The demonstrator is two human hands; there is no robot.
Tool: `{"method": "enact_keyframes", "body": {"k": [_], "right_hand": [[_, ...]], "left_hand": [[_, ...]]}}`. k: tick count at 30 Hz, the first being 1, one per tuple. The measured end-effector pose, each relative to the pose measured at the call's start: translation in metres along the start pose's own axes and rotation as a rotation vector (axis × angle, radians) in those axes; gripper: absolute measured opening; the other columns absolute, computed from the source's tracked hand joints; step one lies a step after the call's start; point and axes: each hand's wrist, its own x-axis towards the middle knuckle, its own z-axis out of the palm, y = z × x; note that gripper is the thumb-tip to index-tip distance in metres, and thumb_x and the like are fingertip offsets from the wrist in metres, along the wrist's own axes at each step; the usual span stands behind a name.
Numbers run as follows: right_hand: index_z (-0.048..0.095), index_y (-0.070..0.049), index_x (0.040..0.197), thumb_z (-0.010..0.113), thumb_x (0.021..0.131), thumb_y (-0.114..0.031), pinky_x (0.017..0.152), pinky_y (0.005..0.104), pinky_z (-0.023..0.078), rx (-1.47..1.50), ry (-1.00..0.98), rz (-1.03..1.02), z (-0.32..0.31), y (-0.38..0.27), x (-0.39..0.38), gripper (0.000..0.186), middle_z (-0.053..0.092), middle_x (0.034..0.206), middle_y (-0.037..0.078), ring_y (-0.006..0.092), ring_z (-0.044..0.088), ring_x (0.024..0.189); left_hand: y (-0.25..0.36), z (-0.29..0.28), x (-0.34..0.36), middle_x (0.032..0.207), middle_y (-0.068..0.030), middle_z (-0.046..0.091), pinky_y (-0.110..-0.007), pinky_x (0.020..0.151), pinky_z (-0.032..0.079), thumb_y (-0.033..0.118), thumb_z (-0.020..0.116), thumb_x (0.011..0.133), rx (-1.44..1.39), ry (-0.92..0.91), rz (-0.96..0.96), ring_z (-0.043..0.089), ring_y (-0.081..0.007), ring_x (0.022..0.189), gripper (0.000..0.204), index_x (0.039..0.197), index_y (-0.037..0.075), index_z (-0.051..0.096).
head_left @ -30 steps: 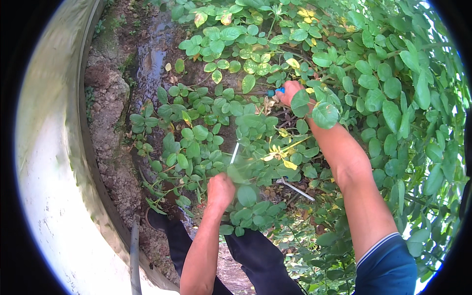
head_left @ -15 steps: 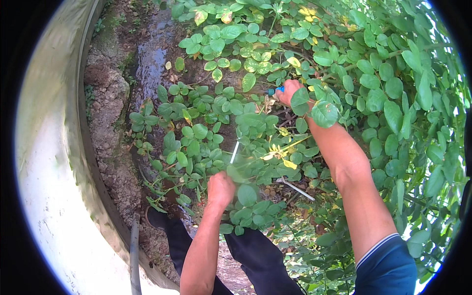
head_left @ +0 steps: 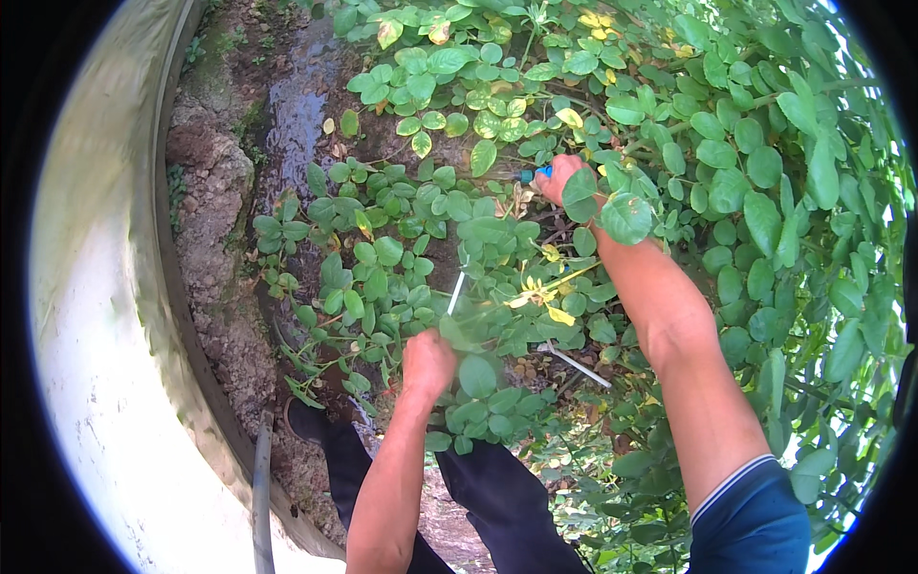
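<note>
My left hand (head_left: 427, 364) is closed in a fist among low green rose-like leaves. A thin white stick (head_left: 457, 292) stands just beyond its knuckles; whether the fist grips that stick or a stem is hidden. A blurred pale-green leaf partly covers its right side. Farther off and to the right, my right hand (head_left: 564, 182) is closed around a small blue-and-teal cylindrical piece (head_left: 536, 175), whose end pokes out on the left side of the fist. Round leaves (head_left: 626, 218) overlap that wrist. Yellow withered leaves (head_left: 543, 297) hang between the two hands.
Dense leafy bushes (head_left: 765, 191) fill the right side. A curved pale wall or sheet (head_left: 105, 316) runs along the left, beside a soil bank (head_left: 215, 210) and a wet channel (head_left: 296, 115). Another white stick (head_left: 579, 366) lies among leaves. A grey pipe (head_left: 262, 488) stands lower left.
Both hands stay nearly in place. The left fist has shifted very slightly away from me, and the leaves around the right arm have moved slightly left.
</note>
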Motion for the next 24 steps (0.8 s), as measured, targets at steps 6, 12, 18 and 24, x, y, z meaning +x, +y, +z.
{"method": "enact_keyframes", "body": {"k": [6, 12, 18, 24], "right_hand": [[0.066, 0.000, 0.089, 0.066, 0.078, -0.039, 0.084, 0.0477, 0.050, -0.018, 0.052, 0.020, 0.009, -0.003, -0.001, 0.041, 0.064, 0.098, 0.025, 0.0412, 0.062, 0.093], [0.065, 0.000, 0.091, 0.067, 0.080, -0.037, 0.078, 0.0479, 0.051, -0.038, 0.139, -0.119, 0.012, 0.006, -0.004, 0.039, 0.064, 0.091, 0.023, 0.0405, 0.062, 0.087], [0.061, -0.003, 0.083, 0.071, 0.079, -0.034, 0.064, 0.0460, 0.051, -0.060, 0.412, -0.317, 0.020, 0.013, -0.010, 0.033, 0.062, 0.076, 0.017, 0.0380, 0.062, 0.072], [0.061, -0.002, 0.072, 0.072, 0.075, -0.020, 0.060, 0.0481, 0.050, -0.011, 0.344, -0.313, 0.004, 0.002, -0.011, 0.021, 0.062, 0.074, 0.022, 0.0401, 0.063, 0.069]], "left_hand": [[-0.007, 0.006, 0.004, 0.083, -0.0314, 0.062, -0.051, 0.076, 0.050, 0.010, 0.054, 0.076, -0.005, -0.025, -0.009, 0.061, -0.0478, 0.082, 0.019, 0.080, -0.006, 0.063], [-0.008, 0.009, 0.007, 0.084, -0.0295, 0.063, -0.050, 0.076, 0.050, 0.010, 0.059, 0.074, -0.023, -0.050, -0.001, 0.061, -0.0463, 0.083, 0.018, 0.084, -0.004, 0.065], [-0.009, 0.005, 0.006, 0.085, -0.0287, 0.063, -0.049, 0.077, 0.050, 0.011, 0.060, 0.073, -0.046, -0.059, -0.006, 0.061, -0.0460, 0.084, 0.019, 0.085, -0.003, 0.066], [-0.004, 0.004, 0.006, 0.085, -0.0301, 0.063, -0.049, 0.077, 0.050, 0.013, 0.061, 0.073, -0.059, -0.062, -0.055, 0.061, -0.0465, 0.085, 0.021, 0.083, -0.005, 0.065]]}}
